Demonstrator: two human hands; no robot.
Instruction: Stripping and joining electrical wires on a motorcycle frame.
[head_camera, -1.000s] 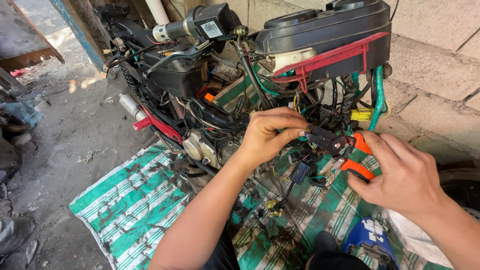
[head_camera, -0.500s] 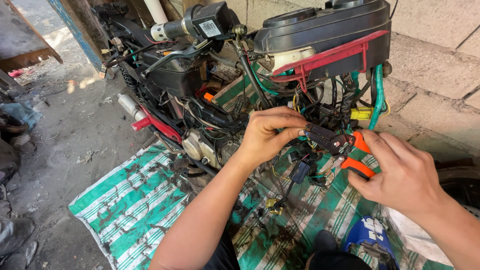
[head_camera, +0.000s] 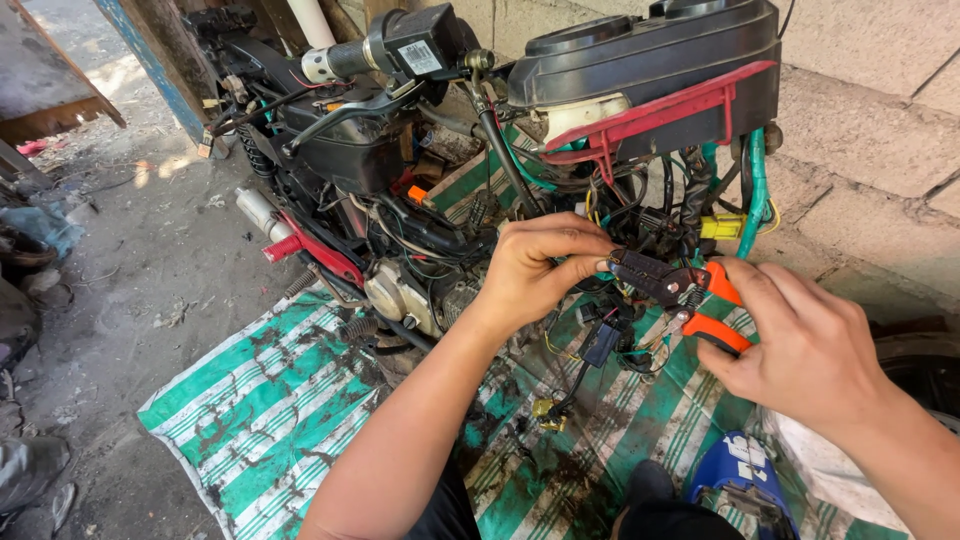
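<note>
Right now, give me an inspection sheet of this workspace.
Surface: green striped tarp, oil-stained, on dirt ground.
Job's things: orange-handled crimping pliers at the wire bundle; stripped motorcycle.
Clutter: blue part and white cloth on the tarp.
Grippers: left hand pinches wires at the plier tip; right hand grips the handles.
Cables: loose wires, yellow connector.
Surroundings: block wall.
</note>
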